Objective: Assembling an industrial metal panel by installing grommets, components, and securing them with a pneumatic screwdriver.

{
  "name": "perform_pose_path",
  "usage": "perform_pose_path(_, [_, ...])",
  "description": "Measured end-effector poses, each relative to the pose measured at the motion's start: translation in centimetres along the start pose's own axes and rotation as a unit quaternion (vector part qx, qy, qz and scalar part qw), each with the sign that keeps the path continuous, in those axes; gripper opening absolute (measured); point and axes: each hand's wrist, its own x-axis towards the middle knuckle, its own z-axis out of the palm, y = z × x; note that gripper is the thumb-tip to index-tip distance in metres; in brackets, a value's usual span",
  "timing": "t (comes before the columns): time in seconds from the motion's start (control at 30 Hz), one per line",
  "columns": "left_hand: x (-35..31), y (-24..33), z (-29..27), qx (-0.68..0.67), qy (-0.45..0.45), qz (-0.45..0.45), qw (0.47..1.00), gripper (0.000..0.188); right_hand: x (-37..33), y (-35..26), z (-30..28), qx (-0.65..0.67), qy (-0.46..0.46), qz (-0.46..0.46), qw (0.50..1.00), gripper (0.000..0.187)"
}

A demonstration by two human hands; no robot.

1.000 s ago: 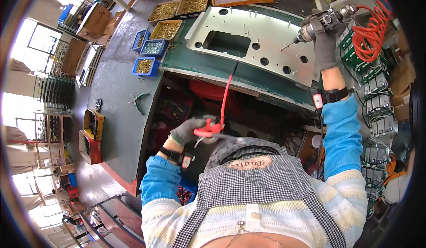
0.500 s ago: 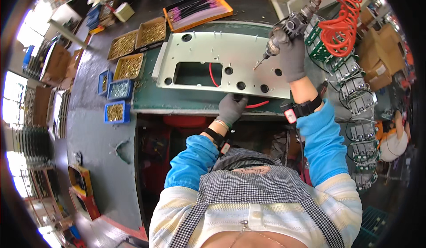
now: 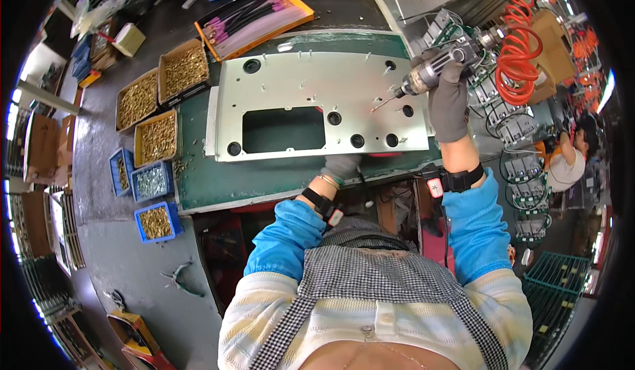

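A pale metal panel (image 3: 271,95) with round black-rimmed holes, standing studs and a large rectangular cut-out spans the green work mat. My right hand (image 3: 450,105), in a grey glove, is closed round an air drill (image 3: 428,72) fed by a coiled red hose (image 3: 518,52). The drill's thin bit points down-left at the panel's right part; whether it touches is unclear. My left hand (image 3: 342,165), gloved too, reaches beneath the panel's near edge, its fingers hidden. A bit of red tube (image 3: 383,154) peeks out below that edge.
Left of the panel stand cardboard trays of brass-coloured fasteners (image 3: 185,69) and small blue bins (image 3: 159,222). An orange-edged tray (image 3: 254,23) of purple-tipped rods lies behind. Pliers (image 3: 180,279) rest at lower left. Wired units (image 3: 516,128) line the right; another person sits beyond.
My left hand has slid farther under the panel, and the red tube is now mostly hidden. The drill tilts flatter, its bit still over the panel's right part. The view has shifted.
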Motion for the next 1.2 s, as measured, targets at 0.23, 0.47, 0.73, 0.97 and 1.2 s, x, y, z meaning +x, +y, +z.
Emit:
perform_pose_path(0.23, [2.6, -1.7, 2.5, 0.082, -0.079, 0.025, 0.993, 0.031, 0.3, -0.7, 2.0, 0.001, 0.064, -0.008, 0.998, 0.039])
perform_pose_path(0.47, [3.1, -2.9, 1.2, 0.008, -0.063, 0.016, 0.998, 0.031, 0.0, -1.5, 2.5, 0.283, 0.041, 0.133, 0.949, 0.035])
perform_pose_path(0.73, [3.0, -4.0, 0.2, -0.115, -0.035, -0.055, 0.991, 0.032, 2.6, -2.2, 0.0, 0.2, 0.0, 0.08, 0.977, 0.043])
perform_pose_path(0.97, [2.9, -3.6, -0.5, -0.196, -0.024, -0.07, 0.978, 0.032, 3.2, -4.7, 1.0, 0.252, 0.017, 0.216, 0.943, 0.037])
perform_pose_path(1.2, [2.3, -2.9, -0.4, -0.344, -0.004, -0.091, 0.934, 0.033, 2.2, -3.3, 0.7, -0.001, -0.056, 0.012, 0.998, 0.022])
